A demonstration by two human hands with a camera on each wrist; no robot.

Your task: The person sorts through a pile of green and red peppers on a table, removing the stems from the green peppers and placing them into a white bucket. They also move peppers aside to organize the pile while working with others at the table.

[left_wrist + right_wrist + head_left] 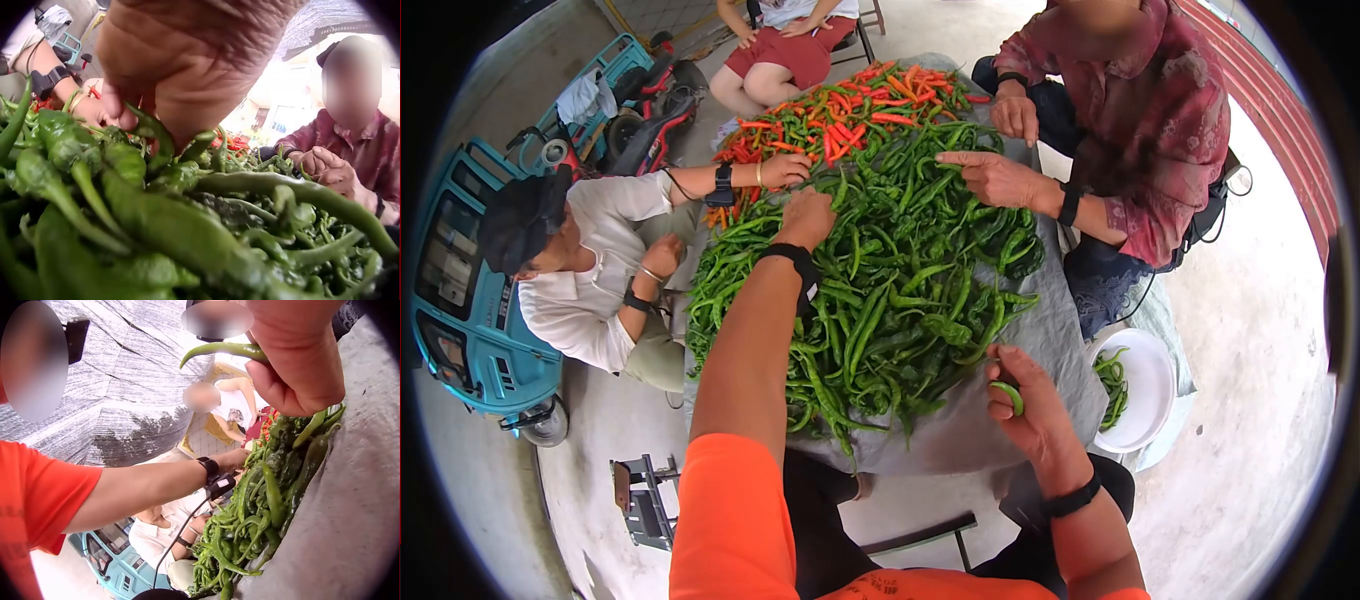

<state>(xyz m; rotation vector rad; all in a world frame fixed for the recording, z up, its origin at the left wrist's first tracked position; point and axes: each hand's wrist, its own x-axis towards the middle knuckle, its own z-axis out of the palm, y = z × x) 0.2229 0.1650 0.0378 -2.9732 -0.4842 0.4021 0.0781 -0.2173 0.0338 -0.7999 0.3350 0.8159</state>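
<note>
A large heap of green chili peppers [880,290] covers the table in front of me. My left hand [808,215] reaches out over the heap, fingers pointing down among the peppers. In the left wrist view, curved green peppers overlap the fingertips of the left hand [187,69]; I cannot tell whether it grips one. Near the table's front right edge, my right hand [1030,400] holds a single green chili pepper [1007,397] in its curled fingers. The right wrist view shows that pepper [222,350] jutting from the right hand [300,356], its curved end pointing away.
Red and orange peppers [840,120] lie at the far end. A person in white [590,260] sits left, their hand near mine; another in a patterned red shirt [1140,130] sits right, and one sits far back. A white basin [1148,390] with green peppers stands on the floor.
</note>
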